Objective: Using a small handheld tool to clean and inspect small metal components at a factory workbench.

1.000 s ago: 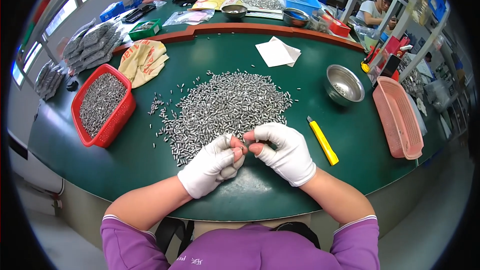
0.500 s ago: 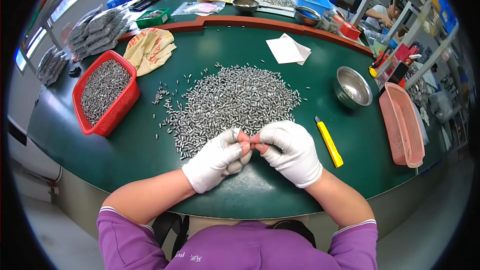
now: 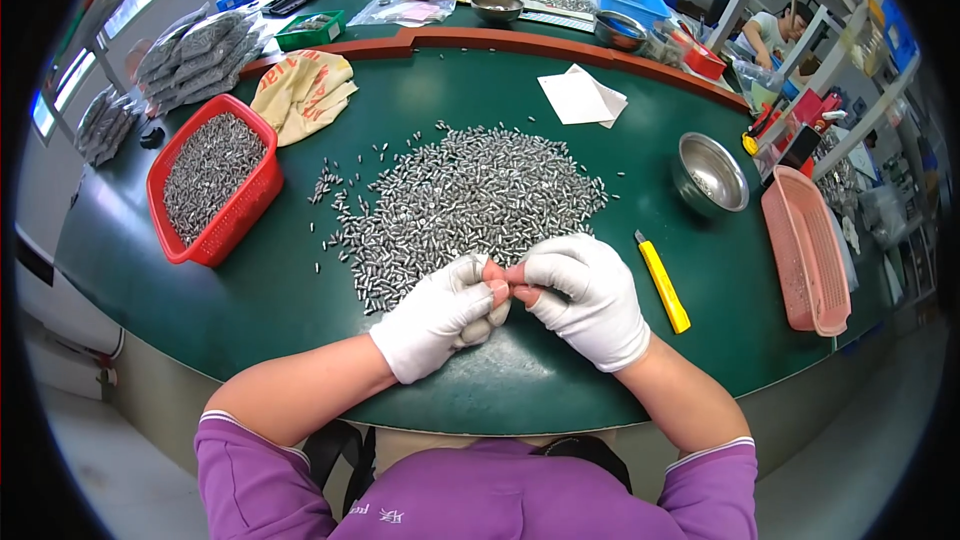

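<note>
A broad heap of small silvery metal pieces (image 3: 480, 185) lies on the green tabletop (image 3: 300, 310). Just in front of its near edge, my left hand (image 3: 445, 315) and my right hand (image 3: 583, 300) meet fingertip to fingertip. Both wear white gloves with bare fingertips. Thumbs and forefingers are pinched together on each hand, and whatever sits between them is too small and covered to make out. To the right of my right hand lies a yellow utility knife (image 3: 663, 283), its blade end pointing away from me.
Left stands a red basket (image 3: 245, 215) full of similar metal pieces, near a crumpled cloth bag (image 3: 305, 100). White papers (image 3: 580, 98), a steel bowl (image 3: 711, 173) and a pink basket (image 3: 805, 250) are on the right. A brown raised edge (image 3: 450, 40) crosses behind; people sit beyond it.
The whole view has shifted slightly. My hands keep the same pinched pose at the heap's near edge, and nothing on the table has visibly moved.
</note>
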{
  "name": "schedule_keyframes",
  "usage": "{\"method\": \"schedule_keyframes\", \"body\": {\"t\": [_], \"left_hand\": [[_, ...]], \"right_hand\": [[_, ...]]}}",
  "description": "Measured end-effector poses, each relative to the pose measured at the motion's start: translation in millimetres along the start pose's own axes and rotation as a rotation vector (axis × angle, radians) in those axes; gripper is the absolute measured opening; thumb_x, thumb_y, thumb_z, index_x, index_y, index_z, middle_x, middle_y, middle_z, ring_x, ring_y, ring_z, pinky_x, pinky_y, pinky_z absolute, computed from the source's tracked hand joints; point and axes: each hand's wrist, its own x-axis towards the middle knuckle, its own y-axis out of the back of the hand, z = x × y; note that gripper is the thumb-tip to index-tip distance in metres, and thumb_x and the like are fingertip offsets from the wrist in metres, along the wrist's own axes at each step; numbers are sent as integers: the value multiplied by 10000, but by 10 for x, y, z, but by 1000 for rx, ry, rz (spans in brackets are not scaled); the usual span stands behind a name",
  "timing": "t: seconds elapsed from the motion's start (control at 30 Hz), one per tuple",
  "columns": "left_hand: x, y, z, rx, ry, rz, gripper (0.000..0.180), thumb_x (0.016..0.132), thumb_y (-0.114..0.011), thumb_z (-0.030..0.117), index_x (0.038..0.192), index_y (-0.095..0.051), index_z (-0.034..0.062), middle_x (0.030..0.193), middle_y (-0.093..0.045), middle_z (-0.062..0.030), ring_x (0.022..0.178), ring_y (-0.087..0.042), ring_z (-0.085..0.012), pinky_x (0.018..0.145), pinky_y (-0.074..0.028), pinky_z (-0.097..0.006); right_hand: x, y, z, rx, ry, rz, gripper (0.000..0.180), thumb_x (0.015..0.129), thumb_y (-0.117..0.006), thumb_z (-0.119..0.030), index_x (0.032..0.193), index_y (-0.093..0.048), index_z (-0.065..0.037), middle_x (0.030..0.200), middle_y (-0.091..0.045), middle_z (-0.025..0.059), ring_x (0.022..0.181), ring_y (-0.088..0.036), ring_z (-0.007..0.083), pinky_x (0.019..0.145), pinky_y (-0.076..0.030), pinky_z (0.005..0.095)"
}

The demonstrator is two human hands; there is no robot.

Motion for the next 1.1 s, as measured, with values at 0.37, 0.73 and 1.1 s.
{"method": "schedule_keyframes", "body": {"t": [0.37,0.73,1.1], "left_hand": [[-17,-16,11,-48,15,-21,119,959,-609,187,961,-510,122,771,-515,9,537,-347,-27,466,-263,-187],[15,36,23,-51,-62,35,252,965,-581,359,996,-522,116,711,-453,15,494,-277,-53,482,-247,-221],[26,75,-18,-85,-5,-28,119,991,-541,242,1017,-529,126,838,-561,25,534,-342,-33,493,-272,-191]], "right_hand": [[-48,-23,64,192,-117,-71,160,757,-762,-62,883,-664,-65,861,-655,78,791,-635,240,704,-515,322],[-5,-30,178,-192,-121,-40,148,705,-748,-47,837,-706,-101,827,-660,66,759,-635,269,665,-513,370],[-43,-132,144,-388,-60,-234,113,754,-709,-197,856,-680,-158,823,-601,38,797,-600,257,673,-505,383]]}}
